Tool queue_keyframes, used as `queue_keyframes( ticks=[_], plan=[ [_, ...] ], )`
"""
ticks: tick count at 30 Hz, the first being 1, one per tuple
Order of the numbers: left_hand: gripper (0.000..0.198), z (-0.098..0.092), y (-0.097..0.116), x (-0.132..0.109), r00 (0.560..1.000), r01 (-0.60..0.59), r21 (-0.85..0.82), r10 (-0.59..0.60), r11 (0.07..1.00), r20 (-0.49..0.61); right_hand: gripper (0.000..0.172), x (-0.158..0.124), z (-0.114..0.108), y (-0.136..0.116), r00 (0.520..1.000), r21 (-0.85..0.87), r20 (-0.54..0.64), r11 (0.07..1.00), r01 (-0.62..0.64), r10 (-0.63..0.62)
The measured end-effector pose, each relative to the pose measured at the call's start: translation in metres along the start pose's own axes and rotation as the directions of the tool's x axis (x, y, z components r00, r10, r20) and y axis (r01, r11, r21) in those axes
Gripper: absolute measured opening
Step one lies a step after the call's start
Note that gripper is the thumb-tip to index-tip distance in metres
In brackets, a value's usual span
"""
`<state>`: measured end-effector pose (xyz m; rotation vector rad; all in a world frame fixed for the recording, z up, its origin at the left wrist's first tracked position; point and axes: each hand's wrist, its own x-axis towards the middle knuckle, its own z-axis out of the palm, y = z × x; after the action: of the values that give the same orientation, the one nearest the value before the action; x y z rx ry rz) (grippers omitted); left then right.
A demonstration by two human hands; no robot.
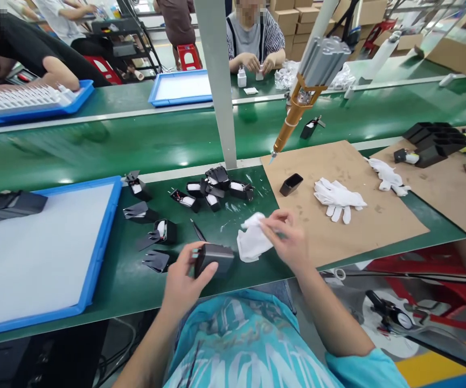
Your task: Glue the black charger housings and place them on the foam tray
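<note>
My left hand is closed round a black plastic box-shaped housing, just above the green bench near its front edge. My right hand pinches a corner of a white cloth that lies partly on the bench. Behind the housing rests a pair of dark tweezers. Several black housings with flaps and white parts inside stand to the left, and a cluster of similar ones lies farther back. An upright hollow black case sits on the brown cardboard to the right.
At left is a blue-rimmed tray with black cases in it. An orange and silver dispensing tool hangs over the cardboard, where white gloves lie. A grey post rises behind. Co-workers sit across the conveyor.
</note>
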<state>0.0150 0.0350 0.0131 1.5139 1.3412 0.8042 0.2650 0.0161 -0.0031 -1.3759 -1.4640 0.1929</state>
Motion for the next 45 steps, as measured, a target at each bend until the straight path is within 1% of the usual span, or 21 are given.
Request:
queue_keyframes(
  ticks=[1,2,3,5,6,10,14,15,16,19,22,24,26,28,29,30,32,37,40,43,45],
  plan=[
    [0.041,-0.011,0.001,-0.001,0.996,-0.047,0.139,0.057,0.989,-0.062,0.019,0.005,0.003,0.005,0.999,-0.148,-0.013,0.988,0.034,-0.037],
    [0.038,-0.021,0.002,-0.003,0.987,-0.085,0.252,0.117,0.964,-0.113,0.023,0.009,0.007,0.010,0.997,-0.272,0.039,0.959,0.076,-0.068],
    [0.036,-0.029,0.002,-0.004,0.974,-0.114,0.338,0.172,0.934,-0.148,0.025,0.012,0.013,0.014,0.987,-0.357,0.138,0.925,0.129,-0.085],
    [0.035,-0.041,0.003,-0.006,0.958,-0.131,0.429,0.225,0.894,-0.177,0.029,0.015,0.027,0.021,0.932,-0.425,0.355,0.876,0.229,-0.072],
    [0.036,-0.046,0.002,-0.007,0.960,-0.121,0.440,0.217,0.890,-0.176,0.030,0.015,0.034,0.023,0.905,-0.433,0.421,0.864,0.258,-0.059],
    [0.040,-0.051,-0.007,-0.006,0.985,-0.086,0.350,0.131,0.933,-0.108,0.029,0.010,0.058,0.014,0.852,-0.403,0.520,0.864,0.302,-0.055],
    [0.037,-0.046,-0.010,-0.002,0.982,-0.140,0.315,0.172,0.939,-0.074,0.018,0.001,0.071,-0.007,0.729,-0.237,0.665,0.879,0.413,-0.163],
    [0.035,-0.046,-0.010,-0.002,0.978,-0.170,0.312,0.198,0.935,-0.060,0.017,0.000,0.071,-0.009,0.716,-0.221,0.677,0.881,0.419,-0.171],
    [0.033,-0.045,-0.009,-0.001,0.971,-0.215,0.303,0.235,0.929,-0.033,0.018,0.001,0.070,-0.009,0.723,-0.230,0.673,0.884,0.408,-0.159],
    [0.032,-0.045,-0.009,0.000,0.923,-0.385,0.256,0.378,0.887,0.077,0.023,0.008,0.061,0.002,0.789,-0.330,0.611,0.887,0.323,-0.060],
    [0.036,-0.044,-0.012,0.003,0.844,-0.534,0.264,0.523,0.803,0.117,0.022,0.013,0.050,0.008,0.810,-0.343,0.586,0.898,0.274,-0.024],
    [0.036,-0.042,-0.014,0.006,0.787,-0.610,0.291,0.607,0.737,0.111,0.022,0.012,0.044,0.002,0.827,-0.323,0.561,0.914,0.246,-0.024],
    [0.036,-0.037,-0.014,0.008,0.739,-0.662,0.310,0.664,0.683,0.113,0.022,0.009,0.039,-0.012,0.891,-0.219,0.454,0.967,0.132,-0.019],
    [0.036,-0.031,-0.013,0.010,0.711,-0.692,0.311,0.691,0.652,0.132,0.022,0.004,0.036,-0.028,0.938,0.021,0.347,1.000,0.017,-0.024],
    [0.036,-0.028,-0.012,0.011,0.703,-0.701,0.299,0.698,0.647,0.139,0.021,0.002,0.037,-0.034,0.948,0.157,0.318,0.987,-0.020,-0.031],
    [0.036,-0.024,-0.011,0.012,0.697,-0.709,0.281,0.703,0.647,0.140,0.020,-0.001,0.039,-0.039,0.950,0.270,0.309,0.962,-0.046,-0.042],
    [0.037,-0.018,-0.010,0.013,0.689,-0.719,0.237,0.714,0.654,0.120,0.017,-0.004,0.044,-0.043,0.943,0.390,0.329,0.916,-0.099,-0.038],
    [0.044,-0.009,-0.014,0.012,0.697,-0.715,0.130,0.716,0.687,0.051,0.017,-0.008,0.051,-0.038,0.921,0.481,0.353,0.812,-0.332,0.167],
    [0.045,-0.009,-0.015,0.011,0.693,-0.720,0.096,0.720,0.688,0.042,0.015,-0.007,0.047,-0.040,0.944,0.475,0.311,0.843,-0.253,0.108],
    [0.046,-0.010,-0.013,0.011,0.651,-0.758,0.121,0.757,0.641,0.065,0.014,-0.004,0.042,-0.043,0.953,0.422,0.304,0.898,-0.125,-0.010],
    [0.047,-0.010,-0.011,0.011,0.618,-0.784,0.149,0.782,0.603,0.085,0.014,-0.002,0.040,-0.043,0.936,0.434,0.353,0.883,-0.182,0.020]
  ],
)
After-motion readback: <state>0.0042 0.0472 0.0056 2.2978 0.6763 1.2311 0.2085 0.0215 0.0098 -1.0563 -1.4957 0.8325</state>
